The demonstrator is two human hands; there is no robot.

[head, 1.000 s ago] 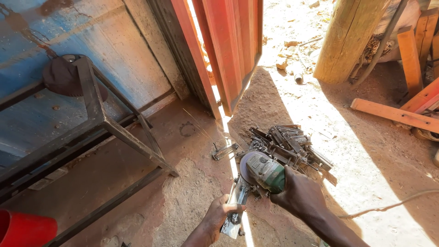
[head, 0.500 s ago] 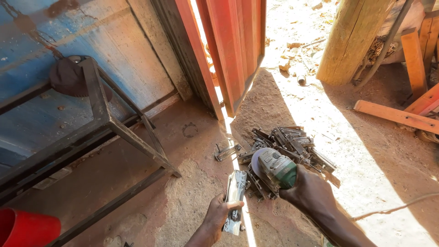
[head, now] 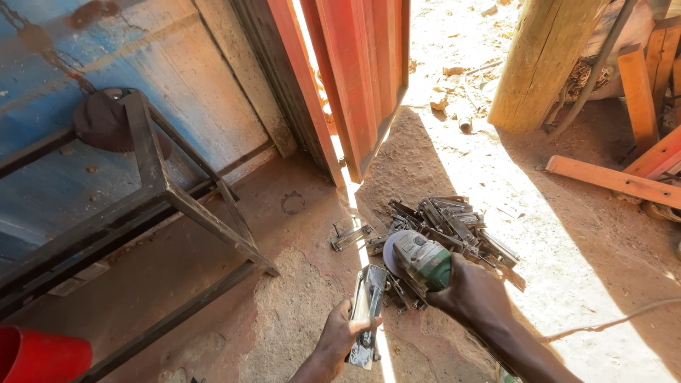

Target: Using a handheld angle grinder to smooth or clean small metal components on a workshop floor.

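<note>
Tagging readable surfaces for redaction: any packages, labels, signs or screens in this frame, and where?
None visible: no package, sign or screen.
Angle grinder in the right hand: green body, no label discernible.
Metal piece in the left hand: bare grey steel, unmarked.

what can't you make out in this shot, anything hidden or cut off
Head view, the only one:
- Angle grinder: its rear body is covered by the right hand; disc guard blurs into the scrap.
- Metal piece: lower end wrapped by the left hand.
- Scrap metal pile: single parts too tangled to tell.
- Red container: cut off by the bottom left corner.
- Cable: runs off the right edge.
</note>
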